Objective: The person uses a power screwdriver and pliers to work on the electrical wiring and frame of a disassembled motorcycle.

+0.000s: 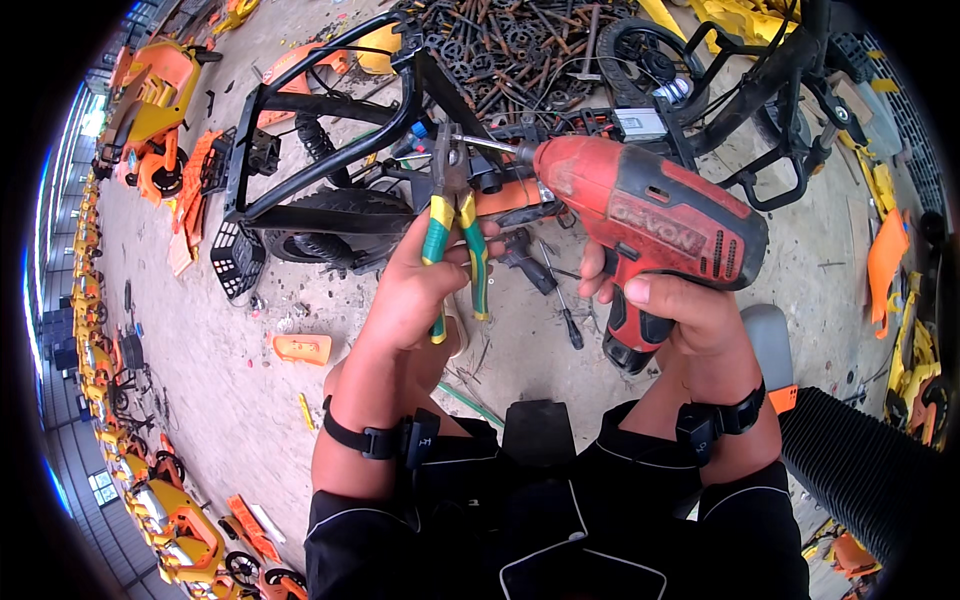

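Note:
My left hand [398,300] is closed round combination pliers [437,232] with green and yellow handles, their jaws pointing up. In my right hand [695,318] is a red and black cordless impact driver [640,190], held by its grip with the nose turned left. Its long bit [488,144] reaches to the pliers' jaws; whether they grip the tip or a small part on it, I cannot tell. Just behind the tools stands a black tubular scooter frame [395,135]. A screwdriver [565,308] and a black-handled tool [525,262] lie on the floor below the hands.
A heap of rusty metal parts [510,60] lies at the far side, with a wheel [650,65] beside it. An orange plastic piece [302,348] is on the floor at left. Rows of yellow-orange scooters [175,535] line the left. A ribbed black hose-like thing [855,470] lies at right.

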A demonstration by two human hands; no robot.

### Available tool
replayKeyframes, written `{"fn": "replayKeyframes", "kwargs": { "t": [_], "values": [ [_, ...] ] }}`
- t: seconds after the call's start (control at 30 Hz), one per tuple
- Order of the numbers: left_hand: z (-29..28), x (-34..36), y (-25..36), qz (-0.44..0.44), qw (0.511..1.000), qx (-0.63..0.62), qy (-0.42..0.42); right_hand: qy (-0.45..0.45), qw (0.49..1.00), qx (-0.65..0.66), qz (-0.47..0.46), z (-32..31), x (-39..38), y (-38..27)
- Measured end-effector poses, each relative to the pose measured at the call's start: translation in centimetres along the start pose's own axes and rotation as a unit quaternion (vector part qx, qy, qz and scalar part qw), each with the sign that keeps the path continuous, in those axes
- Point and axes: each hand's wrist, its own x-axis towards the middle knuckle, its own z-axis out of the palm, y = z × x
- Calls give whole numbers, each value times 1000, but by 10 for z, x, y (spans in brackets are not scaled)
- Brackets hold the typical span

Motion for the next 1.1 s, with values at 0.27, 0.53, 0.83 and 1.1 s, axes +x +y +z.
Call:
{"fn": "replayKeyframes", "kwargs": {
  "t": [0.27,0.53,0.83,1.1],
  "values": [
    [-1,1,-3,-3,1000,12,13,-39,999,27,8,-7,0,-1],
    [-1,0,-3,-7,1000,0,16,-9,1000,5,5,-2,1,0],
    [-1,2,-7,5,999,20,36,-13,998,56,20,-2,5,1],
    [1,1,-6,15,998,41,45,-18,995,93,30,-4,7,1]
  ]
}}
